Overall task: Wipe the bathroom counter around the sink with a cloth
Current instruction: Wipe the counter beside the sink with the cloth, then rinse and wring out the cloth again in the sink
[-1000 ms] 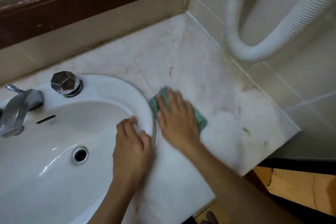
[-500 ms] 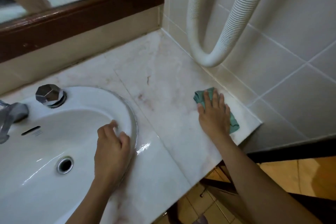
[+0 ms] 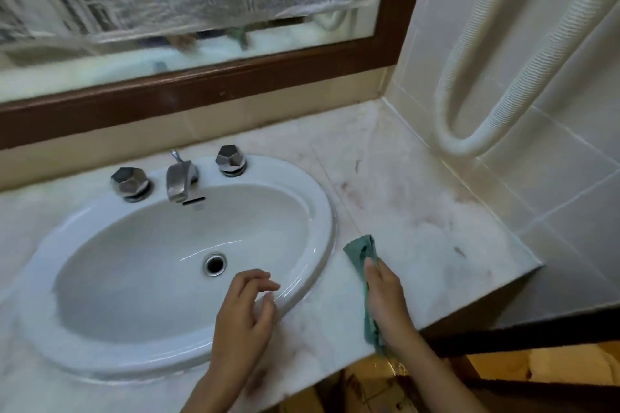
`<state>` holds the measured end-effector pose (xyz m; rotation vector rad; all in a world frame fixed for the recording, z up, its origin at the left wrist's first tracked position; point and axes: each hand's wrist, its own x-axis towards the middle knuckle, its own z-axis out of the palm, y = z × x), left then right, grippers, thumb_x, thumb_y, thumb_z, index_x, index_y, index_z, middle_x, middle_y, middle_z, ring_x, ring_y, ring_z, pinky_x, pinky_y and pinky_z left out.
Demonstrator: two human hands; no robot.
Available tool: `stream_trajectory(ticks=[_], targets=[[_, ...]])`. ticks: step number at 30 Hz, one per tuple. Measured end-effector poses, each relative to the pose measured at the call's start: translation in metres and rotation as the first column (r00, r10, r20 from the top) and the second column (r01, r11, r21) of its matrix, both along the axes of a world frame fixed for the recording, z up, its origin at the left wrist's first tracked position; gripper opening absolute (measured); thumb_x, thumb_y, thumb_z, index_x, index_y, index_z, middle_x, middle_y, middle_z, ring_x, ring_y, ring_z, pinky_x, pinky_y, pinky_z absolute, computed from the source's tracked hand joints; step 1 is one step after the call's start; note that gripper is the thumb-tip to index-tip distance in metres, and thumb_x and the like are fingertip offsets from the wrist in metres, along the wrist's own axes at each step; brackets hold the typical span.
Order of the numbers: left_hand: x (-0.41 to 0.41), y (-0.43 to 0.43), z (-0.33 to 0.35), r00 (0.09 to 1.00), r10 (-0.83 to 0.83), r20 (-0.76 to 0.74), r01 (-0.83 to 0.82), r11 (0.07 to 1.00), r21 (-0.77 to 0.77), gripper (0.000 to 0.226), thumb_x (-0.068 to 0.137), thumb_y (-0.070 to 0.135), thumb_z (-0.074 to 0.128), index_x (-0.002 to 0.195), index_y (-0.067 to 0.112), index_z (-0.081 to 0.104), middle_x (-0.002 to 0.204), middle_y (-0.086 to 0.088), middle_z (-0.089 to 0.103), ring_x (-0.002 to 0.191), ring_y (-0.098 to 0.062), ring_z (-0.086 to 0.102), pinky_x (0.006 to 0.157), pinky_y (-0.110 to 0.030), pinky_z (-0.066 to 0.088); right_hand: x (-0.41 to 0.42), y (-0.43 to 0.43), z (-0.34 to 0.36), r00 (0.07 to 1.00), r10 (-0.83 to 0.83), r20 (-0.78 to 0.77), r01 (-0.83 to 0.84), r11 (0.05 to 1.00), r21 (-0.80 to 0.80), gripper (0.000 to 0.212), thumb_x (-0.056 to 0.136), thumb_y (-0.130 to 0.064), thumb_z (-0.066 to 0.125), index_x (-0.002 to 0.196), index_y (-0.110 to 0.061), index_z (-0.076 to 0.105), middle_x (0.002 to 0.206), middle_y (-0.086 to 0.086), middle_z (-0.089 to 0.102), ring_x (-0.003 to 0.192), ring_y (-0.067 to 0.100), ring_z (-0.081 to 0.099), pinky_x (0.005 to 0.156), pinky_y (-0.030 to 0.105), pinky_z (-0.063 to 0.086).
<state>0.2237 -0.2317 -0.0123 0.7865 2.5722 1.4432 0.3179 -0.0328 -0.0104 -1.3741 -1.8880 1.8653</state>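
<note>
Gripping a green cloth [image 3: 361, 250] against the marble counter [image 3: 422, 221], a person's right hand [image 3: 385, 298] is seen at lower right of the frame, just beside the white sink [image 3: 323, 211]. The cloth lies bunched under the fingers and trails past the wrist to the counter's front edge. The left hand [image 3: 245, 312], fingers loosely curled and holding nothing, hangs over the sink's near rim at lower centre. A mark printed below the tap [image 3: 179, 181] is too small to read.
</note>
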Motion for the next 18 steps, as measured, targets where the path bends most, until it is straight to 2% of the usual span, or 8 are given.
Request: stream_trajectory(ticks=[3, 5, 7, 10, 12, 14, 16, 18], targets=[[0.002, -0.056, 0.012, 0.99, -0.065, -0.125, 0.06, 0.997, -0.045, 0.025, 0.082, 0.028, 0.052, 0.104, 0.035, 0.063, 0.123, 0.02, 0.054, 0.114, -0.005, 0.055, 0.08, -0.017, 0.046, -0.013, -0.039, 0.033, 0.99, -0.129, -0.054, 0.09, 0.882, -0.462, 0.042, 0.096, -0.043, 0.05, 0.104, -0.007, 0.071, 0.098, 0.02, 0.071, 0.087, 0.032, 0.066, 0.075, 0.038, 0.052], [-0.008, -0.083, 0.025, 0.916, -0.241, -0.321, 0.194, 0.966, -0.171, 0.046, 0.08, 0.024, 0.062, 0.125, 0.032, 0.057, 0.143, 0.009, 0.046, 0.129, -0.013, 0.047, 0.095, -0.024, 0.042, -0.027, -0.073, 0.053, 0.998, -0.031, -0.062, -0.015, 0.771, -0.637, 0.05, 0.089, -0.049, 0.058, 0.105, -0.003, 0.073, 0.098, 0.024, 0.069, 0.084, 0.033, 0.064, 0.075, 0.039, 0.05], [-0.025, -0.098, 0.043, 0.784, -0.464, -0.413, 0.318, 0.871, -0.375, 0.075, 0.07, 0.025, 0.069, 0.14, 0.032, 0.044, 0.157, 0.0, 0.031, 0.142, -0.023, 0.033, 0.102, -0.031, 0.036, -0.042, -0.104, 0.07, 0.983, 0.141, -0.121, -0.184, 0.655, -0.733, 0.051, 0.084, -0.044, 0.062, 0.111, -0.002, 0.07, 0.099, 0.023, 0.065, 0.087, 0.035, 0.061, 0.081, 0.041, 0.048], [-0.051, -0.117, 0.072, 0.622, -0.683, -0.382, 0.375, 0.689, -0.621, 0.097, 0.06, 0.033, 0.068, 0.148, 0.033, 0.028, 0.162, 0.0, 0.016, 0.149, -0.026, 0.014, 0.108, -0.037, 0.023, -0.064, -0.142, 0.089, 0.916, 0.324, -0.237, -0.375, 0.478, -0.794, 0.045, 0.077, -0.025, 0.053, 0.112, 0.001, 0.066, 0.096, 0.022, 0.06, 0.086, 0.034, 0.059, 0.086, 0.041, 0.045], [-0.063, -0.135, 0.081, 0.54, -0.755, -0.373, 0.37, 0.611, -0.7, 0.1, 0.061, 0.041, 0.069, 0.149, 0.035, 0.021, 0.159, 0.0, 0.023, 0.149, -0.026, 0.015, 0.109, -0.041, 0.017, -0.078, -0.16, 0.1, 0.863, 0.43, -0.265, -0.45, 0.416, -0.791, 0.047, 0.076, -0.017, 0.044, 0.116, 0.003, 0.061, 0.1, 0.025, 0.058, 0.091, 0.037, 0.058, 0.088, 0.043, 0.045], [-0.074, -0.151, 0.087, 0.501, -0.784, -0.366, 0.397, 0.584, -0.708, 0.101, 0.062, 0.046, 0.07, 0.149, 0.036, 0.018, 0.15, -0.002, 0.034, 0.143, -0.025, 0.024, 0.11, -0.041, 0.013, -0.088, -0.172, 0.107, 0.818, 0.493, -0.297, -0.498, 0.347, -0.794, 0.05, 0.074, -0.012, 0.045, 0.12, 0.006, 0.052, 0.108, 0.027, 0.054, 0.098, 0.039, 0.054, 0.095, 0.045, 0.041], [-0.082, -0.162, 0.091, 0.495, -0.798, -0.344, 0.44, 0.572, -0.692, 0.1, 0.063, 0.047, 0.07, 0.148, 0.037, 0.019, 0.138, -0.007, 0.04, 0.129, -0.023, 0.035, 0.108, -0.038, 0.02, -0.096, -0.182, 0.111, 0.781, 0.546, -0.303, -0.517, 0.294, -0.804, 0.049, 0.072, -0.011, 0.05, 0.118, 0.007, 0.049, 0.11, 0.026, 0.052, 0.1, 0.037, 0.053, 0.094, 0.043, 0.043], [-0.085, -0.169, 0.093, 0.507, -0.792, -0.339, 0.493, 0.59, -0.64, 0.094, 0.067, 0.046, 0.071, 0.147, 0.037, 0.022, 0.127, -0.01, 0.046, 0.11, -0.023, 0.046, 0.095, -0.038, 0.041, -0.102, -0.187, 0.114, 0.757, 0.586, -0.289, -0.515, 0.263, -0.816, 0.048, 0.072, -0.012, 0.053, 0.115, 0.008, 0.05, 0.109, 0.026, 0.055, 0.098, 0.037, 0.056, 0.091, 0.042, 0.046]])
